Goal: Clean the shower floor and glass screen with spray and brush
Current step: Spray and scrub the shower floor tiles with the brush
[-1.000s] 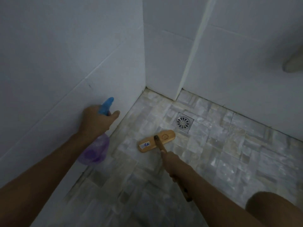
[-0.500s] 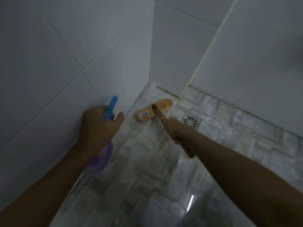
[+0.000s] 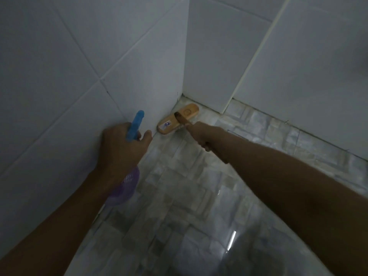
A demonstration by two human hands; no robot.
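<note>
My left hand (image 3: pixel 122 145) grips a spray bottle (image 3: pixel 127 186) with a purple body and a blue nozzle, held close to the left wall. My right hand (image 3: pixel 201 134) grips the dark wooden handle of a scrubbing brush (image 3: pixel 177 118). Its tan wooden head lies on the grey stone-tile floor (image 3: pixel 179 186), pushed into the far corner where the two white walls meet. My right forearm crosses the view from the lower right. The bristles are hidden under the brush head.
White tiled walls (image 3: pixel 79 66) close the shower on the left and at the back. A light vertical strip (image 3: pixel 256 60) runs down the back wall to the floor. The wet floor shines at the lower right.
The brush head has slid from beside the floor drain up into the far left corner. My right arm stretched forward with it. The drain is now hidden behind my arm.
</note>
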